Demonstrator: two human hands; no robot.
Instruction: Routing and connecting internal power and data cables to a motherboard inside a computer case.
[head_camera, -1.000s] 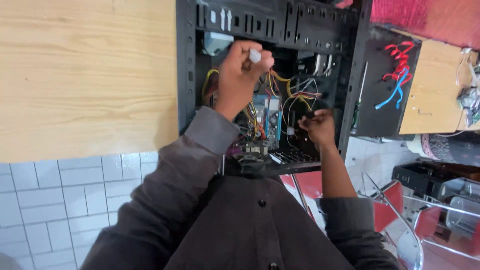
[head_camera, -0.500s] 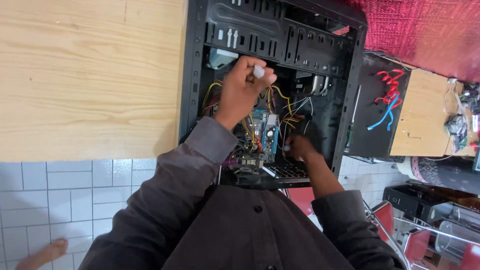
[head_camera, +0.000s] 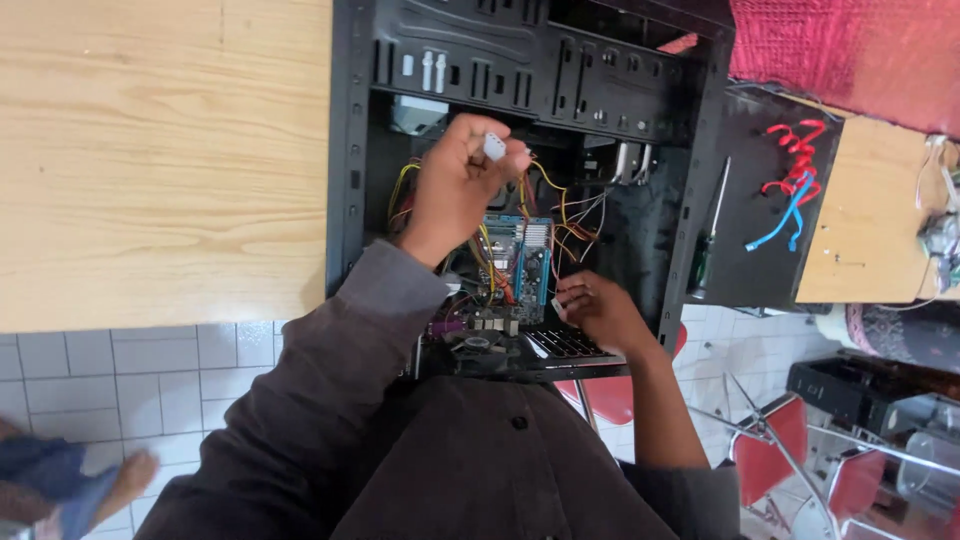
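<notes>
Now seen from above, left to right. At far left, a pale wooden table (head_camera: 160, 150) over white floor tiles, with a foot in a blue sandal (head_camera: 60, 485) at the bottom corner, further into view than half a second ago. Next, an open black computer case (head_camera: 345, 180) lying on the table, its inside facing up. Left hand (head_camera: 455, 190) raised over the case interior, grip clenched on a small white plug connector (head_camera: 494, 147) with yellow and red wires (head_camera: 550, 200) trailing down; lifted a little higher than before, so the wiring seems still to be under sorting rather than plugged in. Below it, a blue circuit board (head_camera: 520, 265) with a silver heatsink. Right hand (head_camera: 600, 312) lower and nearer the body than a second ago, fingers curled at the near edge of the board beside a black ridged part (head_camera: 565, 343); whether anything sits in that grip, cannot tell. Further right, a screwdriver (head_camera: 708, 240) and loose red and blue cables (head_camera: 790, 195) on a black side panel (head_camera: 750, 270), unchanged. At far right, red chairs (head_camera: 770, 450) on the floor.
</notes>
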